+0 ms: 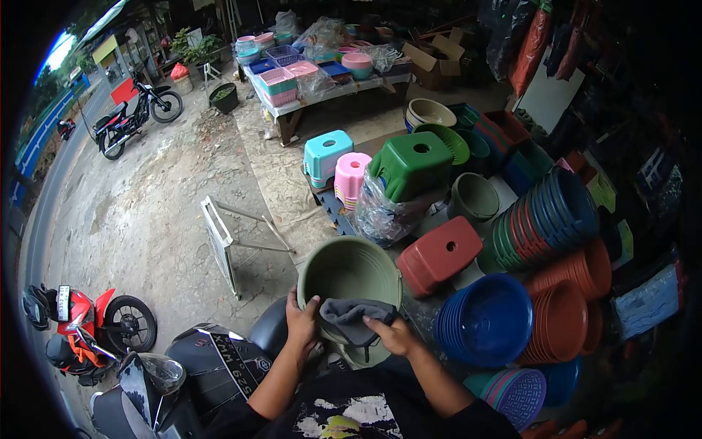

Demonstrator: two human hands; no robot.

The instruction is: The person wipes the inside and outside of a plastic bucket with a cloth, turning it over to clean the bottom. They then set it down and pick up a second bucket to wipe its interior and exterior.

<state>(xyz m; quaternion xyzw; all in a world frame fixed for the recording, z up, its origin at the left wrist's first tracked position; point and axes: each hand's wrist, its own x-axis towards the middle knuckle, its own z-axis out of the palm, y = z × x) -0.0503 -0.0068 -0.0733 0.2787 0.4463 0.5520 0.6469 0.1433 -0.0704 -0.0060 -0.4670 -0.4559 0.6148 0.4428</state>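
Observation:
A grey-green plastic bucket [344,272] is tilted toward me in front of my body, its mouth showing. My left hand [301,320] is closed on the bucket's left rim, thumb over the edge. A dark grey cloth [351,314] lies bunched over the near rim. In my right hand [393,335] the cloth's right end is gripped, with the thumb on top. Part of another pale green rim shows just below the cloth. Right of the bucket stands a red plastic stool [440,256].
Stacked blue basins [486,320], orange pots [559,322] and nested buckets [545,219] crowd the right. Green stools [411,164] stand ahead. A white folding frame [223,245] and a parked dark motorcycle [219,366] are on my left. A table [322,95] holds baskets.

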